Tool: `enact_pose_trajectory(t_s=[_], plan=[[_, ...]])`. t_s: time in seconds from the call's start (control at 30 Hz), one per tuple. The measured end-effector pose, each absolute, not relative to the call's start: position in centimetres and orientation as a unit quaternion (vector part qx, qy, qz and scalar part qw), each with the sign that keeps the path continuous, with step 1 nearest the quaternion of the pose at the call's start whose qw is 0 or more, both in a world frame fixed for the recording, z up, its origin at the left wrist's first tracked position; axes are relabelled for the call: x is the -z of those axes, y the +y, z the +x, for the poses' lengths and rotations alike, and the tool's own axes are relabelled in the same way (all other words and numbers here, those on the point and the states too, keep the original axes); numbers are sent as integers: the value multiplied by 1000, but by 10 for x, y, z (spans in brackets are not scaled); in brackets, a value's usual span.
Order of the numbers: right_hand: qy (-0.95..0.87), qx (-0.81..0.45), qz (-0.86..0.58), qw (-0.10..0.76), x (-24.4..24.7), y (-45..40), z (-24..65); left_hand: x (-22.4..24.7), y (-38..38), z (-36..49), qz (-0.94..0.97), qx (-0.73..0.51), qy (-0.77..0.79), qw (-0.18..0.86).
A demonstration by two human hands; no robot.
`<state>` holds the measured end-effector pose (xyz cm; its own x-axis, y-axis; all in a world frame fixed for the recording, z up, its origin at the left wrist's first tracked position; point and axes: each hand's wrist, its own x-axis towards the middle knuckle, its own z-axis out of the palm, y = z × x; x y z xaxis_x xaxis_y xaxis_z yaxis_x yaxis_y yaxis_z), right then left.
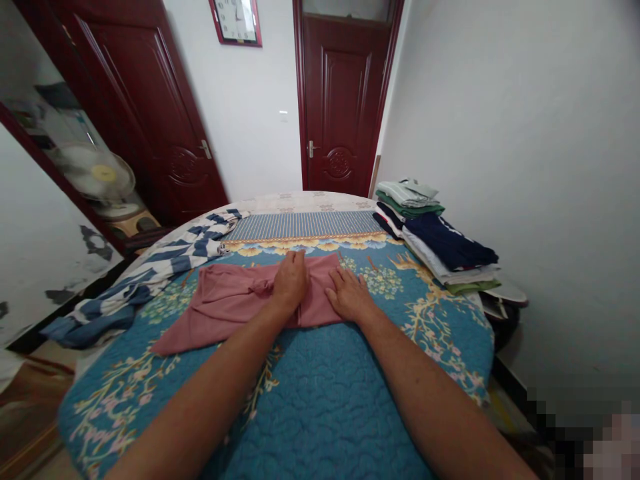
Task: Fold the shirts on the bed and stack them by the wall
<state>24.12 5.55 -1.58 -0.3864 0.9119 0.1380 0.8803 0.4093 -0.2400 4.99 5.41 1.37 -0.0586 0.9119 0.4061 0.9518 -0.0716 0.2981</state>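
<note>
Across the middle of a round-edged table, a pink garment [227, 300] lies spread lengthwise, with creases and a small bunched part near its centre. The left hand [291, 280] is curled closed against it, just right of that bunch; whether cloth is pinched inside cannot be told. The right hand [349, 293] lies flat on the garment's right end, fingers apart. Beneath it all is a teal quilted cover [340, 393] with flowering branches and a striped far band, over a white patterned cloth [310, 199]. A blue-and-white striped garment [180, 257] trails along the left edge; folded clothes [447, 241] in navy, white and green are stacked at the far right. Beyond stand two dark red panelled doors [345, 100], with a framed clock [237, 20] on the white wall [245, 113] between them. At far left, a fan [95, 175] sits above a light-brown stand [133, 223] with rounded openings, their insides too dim to tell.
</note>
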Motion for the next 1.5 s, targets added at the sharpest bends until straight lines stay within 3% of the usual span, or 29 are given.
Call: enact_pose_trajectory(t_s=[0.17,0.5,0.73,0.97,1.2,1.5], plan=[[-831,-60,-536,134,17,57,242,9,4,52,-832,149,-533,52],[-828,-8,-516,217,9,67,227,24,-19,41,-779,113,-615,55],[-811,-71,-569,115,20,103,204,25,-17,37,-782,118,-610,48],[-798,-74,-588,111,21,127,203,25,-14,33,-770,126,-625,37],[-810,-20,-560,173,22,105,211,22,-12,32,-770,121,-625,34],[-827,-27,-554,97,31,46,247,23,-13,32,-777,135,-612,57]])
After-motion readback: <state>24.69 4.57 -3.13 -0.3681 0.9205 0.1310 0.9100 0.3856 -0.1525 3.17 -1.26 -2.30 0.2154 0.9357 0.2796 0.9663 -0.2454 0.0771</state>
